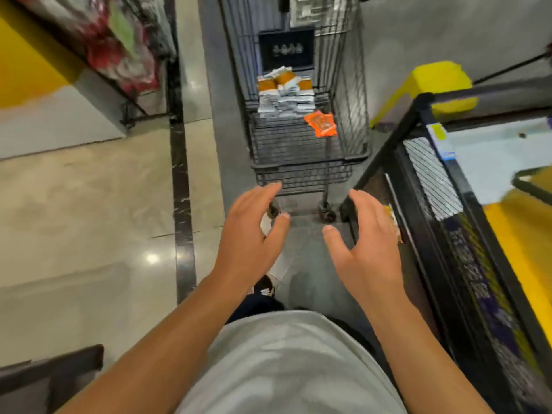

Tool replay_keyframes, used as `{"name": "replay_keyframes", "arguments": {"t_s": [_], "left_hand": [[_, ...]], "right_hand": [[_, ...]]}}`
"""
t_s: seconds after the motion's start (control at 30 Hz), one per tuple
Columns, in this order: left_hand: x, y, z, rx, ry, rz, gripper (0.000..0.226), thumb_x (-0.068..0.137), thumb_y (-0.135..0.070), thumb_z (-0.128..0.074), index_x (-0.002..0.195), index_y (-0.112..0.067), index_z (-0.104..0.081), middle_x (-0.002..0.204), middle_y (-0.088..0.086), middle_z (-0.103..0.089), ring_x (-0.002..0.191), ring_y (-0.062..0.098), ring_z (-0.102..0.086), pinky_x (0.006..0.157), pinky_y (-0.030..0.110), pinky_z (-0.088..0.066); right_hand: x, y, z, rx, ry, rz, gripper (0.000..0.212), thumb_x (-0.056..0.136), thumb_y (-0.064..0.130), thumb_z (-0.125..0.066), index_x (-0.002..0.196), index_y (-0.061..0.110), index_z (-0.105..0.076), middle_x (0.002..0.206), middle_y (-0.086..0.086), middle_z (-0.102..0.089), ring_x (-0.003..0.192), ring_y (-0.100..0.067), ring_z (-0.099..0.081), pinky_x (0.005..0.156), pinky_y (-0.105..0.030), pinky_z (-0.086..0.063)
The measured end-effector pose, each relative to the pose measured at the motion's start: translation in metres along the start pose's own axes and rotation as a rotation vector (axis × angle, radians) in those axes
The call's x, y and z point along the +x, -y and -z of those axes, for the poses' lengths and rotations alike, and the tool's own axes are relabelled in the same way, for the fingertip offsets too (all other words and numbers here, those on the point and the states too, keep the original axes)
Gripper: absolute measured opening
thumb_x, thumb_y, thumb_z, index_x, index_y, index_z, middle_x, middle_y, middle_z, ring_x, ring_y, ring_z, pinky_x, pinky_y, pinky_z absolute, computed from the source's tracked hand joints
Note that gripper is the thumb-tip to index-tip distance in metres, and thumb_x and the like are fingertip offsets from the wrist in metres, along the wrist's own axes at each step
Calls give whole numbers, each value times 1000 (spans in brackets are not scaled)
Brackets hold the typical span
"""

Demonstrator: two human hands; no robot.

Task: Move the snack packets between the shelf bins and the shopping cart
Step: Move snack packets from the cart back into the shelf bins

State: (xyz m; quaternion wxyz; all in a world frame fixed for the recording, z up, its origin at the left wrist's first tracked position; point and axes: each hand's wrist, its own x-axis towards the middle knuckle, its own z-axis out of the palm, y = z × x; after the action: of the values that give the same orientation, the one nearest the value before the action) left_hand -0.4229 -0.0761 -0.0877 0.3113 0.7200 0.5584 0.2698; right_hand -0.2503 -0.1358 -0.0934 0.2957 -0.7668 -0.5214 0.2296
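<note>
A black wire shopping cart stands ahead of me on a grey floor strip. Inside it lies a pile of silver and orange snack packets, and one orange packet lies apart to the right of the pile. My left hand and my right hand hover in front of me, a short way before the cart's near end, palms facing each other, fingers spread and relaxed, holding nothing. To my right stands a black wire shelf bin with blurred purple and yellow packets inside.
A shelf with red and white bagged goods hangs at the upper left above a yellow and grey base. A yellow block stands right of the cart. A dark strip runs along the pale tiled floor on the left.
</note>
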Motion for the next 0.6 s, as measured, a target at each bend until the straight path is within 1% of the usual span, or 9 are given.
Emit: {"name": "replay_keyframes", "arguments": {"t_s": [0.03,0.1,0.13,0.17,0.23,0.3,0.43,0.53,0.6], "left_hand": [[9,7,8,-11,-1,10,47,94,-27,-59,141,-23,-54,136,-15,-52,131,2,-40,109,19,-27],[27,21,21,-29,-19,21,48,92,-30,-57,140,-22,-55,132,-18,-50,127,-5,-38,107,12,-26],[36,26,26,-35,-31,25,49,91,-30,-57,139,-22,-56,130,-18,-50,125,-8,-37,106,8,-25],[44,30,30,-46,-40,33,48,92,-29,-57,139,-21,-56,129,-18,-49,123,-9,-37,106,8,-25],[59,37,35,-64,-41,58,47,93,-25,-59,140,-21,-55,132,-15,-52,124,-6,-38,108,16,-29],[75,43,36,-57,-30,82,47,94,-27,-58,141,-21,-54,138,-8,-55,125,-3,-39,109,22,-30],[110,51,33,-48,-12,138,53,91,-36,-52,142,-22,-53,142,-5,-54,126,-4,-36,109,24,-31],[146,57,28,-48,-18,143,51,92,-32,-55,142,-21,-53,141,-4,-55,124,-6,-34,109,28,-36],[174,60,22,-48,-12,150,51,93,-33,-55,142,-21,-52,141,-4,-55,125,-6,-36,109,26,-34]], "right_hand": [[9,9,-9,2,4,-1,64,92,37,-62,149,18,-41,154,-1,-39,144,-18,-31,119,-41,-27],[26,25,-24,14,3,11,63,92,31,-66,148,17,-42,152,0,-41,143,-17,-33,119,-37,-27],[34,32,-30,17,-1,22,62,92,31,-65,148,15,-42,152,-1,-42,142,-18,-34,118,-35,-27],[41,37,-35,20,-4,30,63,91,33,-64,147,13,-43,151,-3,-43,142,-19,-35,118,-35,-27],[56,45,-43,9,4,31,66,89,36,-60,147,10,-44,151,-6,-43,142,-22,-36,118,-37,-28],[73,50,-49,-34,40,22,66,90,36,-62,147,9,-43,152,-7,-43,143,-22,-35,119,-38,-28],[109,53,-61,-45,86,-11,65,92,28,-66,149,13,-41,153,-4,-41,144,-18,-32,116,-27,-21],[149,52,-68,-25,96,-26,64,91,28,-67,148,14,-42,152,-4,-42,143,-19,-33,117,-31,-25],[181,50,-72,-17,108,-34,64,91,29,-67,147,14,-42,152,-3,-42,143,-19,-33,117,-31,-26]]}}
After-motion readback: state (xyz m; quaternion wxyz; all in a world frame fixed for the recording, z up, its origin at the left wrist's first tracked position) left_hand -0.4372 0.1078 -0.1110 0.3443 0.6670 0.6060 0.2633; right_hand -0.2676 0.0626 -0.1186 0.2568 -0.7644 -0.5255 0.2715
